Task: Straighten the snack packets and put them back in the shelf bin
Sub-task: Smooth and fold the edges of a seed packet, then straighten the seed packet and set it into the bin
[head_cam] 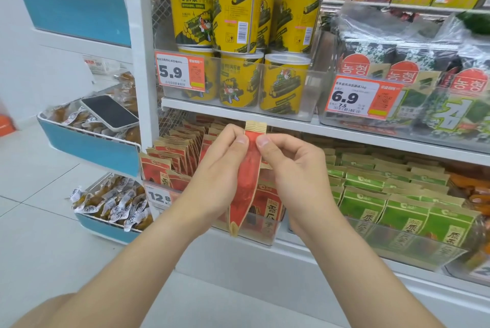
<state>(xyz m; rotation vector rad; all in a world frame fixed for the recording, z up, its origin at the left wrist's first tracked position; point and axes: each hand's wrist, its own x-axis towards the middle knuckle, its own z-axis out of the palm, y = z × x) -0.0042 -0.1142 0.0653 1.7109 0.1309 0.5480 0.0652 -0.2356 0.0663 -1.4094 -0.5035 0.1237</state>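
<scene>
I hold a red and tan snack packet (pixel 245 176) upright and edge-on in front of the lower shelf. My left hand (pixel 214 168) grips its left side and my right hand (pixel 291 168) grips its right side, both thumbs pressed near the top. Behind it stands the clear shelf bin (pixel 261 232) with several more red packets (pixel 175 152) standing in rows, some leaning.
Green packets (pixel 371 195) fill the clear bin to the right. Yellow tubs (pixel 238 36) and seaweed packs (pixel 424 76) sit on the shelf above. A blue side rack (pixel 90 147) at left holds wrapped snacks and a phone (pixel 110 113). White tiled floor lies below.
</scene>
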